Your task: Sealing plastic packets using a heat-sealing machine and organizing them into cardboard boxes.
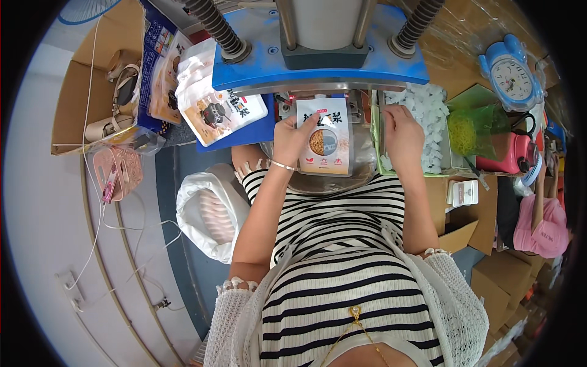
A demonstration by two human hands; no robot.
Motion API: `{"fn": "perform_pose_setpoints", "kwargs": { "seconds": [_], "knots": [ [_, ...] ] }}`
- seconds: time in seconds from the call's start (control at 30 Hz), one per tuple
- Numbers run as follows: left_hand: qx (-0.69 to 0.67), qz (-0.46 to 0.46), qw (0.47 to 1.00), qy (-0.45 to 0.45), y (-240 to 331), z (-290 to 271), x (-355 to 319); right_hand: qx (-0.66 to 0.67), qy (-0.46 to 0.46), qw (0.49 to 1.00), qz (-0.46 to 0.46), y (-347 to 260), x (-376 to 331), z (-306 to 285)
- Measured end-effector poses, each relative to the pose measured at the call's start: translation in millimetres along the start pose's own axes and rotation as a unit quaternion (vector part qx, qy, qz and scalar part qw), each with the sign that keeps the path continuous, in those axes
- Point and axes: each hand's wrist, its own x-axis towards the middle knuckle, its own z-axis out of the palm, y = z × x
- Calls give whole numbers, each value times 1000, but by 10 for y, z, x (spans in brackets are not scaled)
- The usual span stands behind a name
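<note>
A flat white printed pouch [336, 160] with a round clear window showing brown grain stands in front of me, under the edge of a blue press plate [324, 76]. My left hand [290, 142] is closed on the pouch's left side, thumb across its front. To the right, my right hand [406, 137] is over the near-left part of a shallow green-edged box holding small white translucent pieces [429, 113]. Its fingertips are pinched together; whether anything is between them is too small to see. Left of the pouch lies a stack of similar printed pouches [223, 116] on a blue surface.
The press has two spring-wrapped columns, one spring [214, 24] at left. A blue alarm clock [512, 79], a pink container [502, 154] and a yellow-green mesh bundle [463, 131] are at right. Left are a cardboard box [73, 113], a pink basket [125, 174] and a white bag [189, 208].
</note>
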Motion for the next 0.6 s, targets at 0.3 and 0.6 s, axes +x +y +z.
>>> {"fn": "perform_pose_setpoints", "kwargs": {
  "seconds": [0.3,0.6],
  "knots": [
    [666,395,526,351,452,-370,-142,-75,-40,996,21,331,-102,183],
    [592,309,718,197,-36,-848,-567,412,-48,883,219,293,-72,108]
  ]
}}
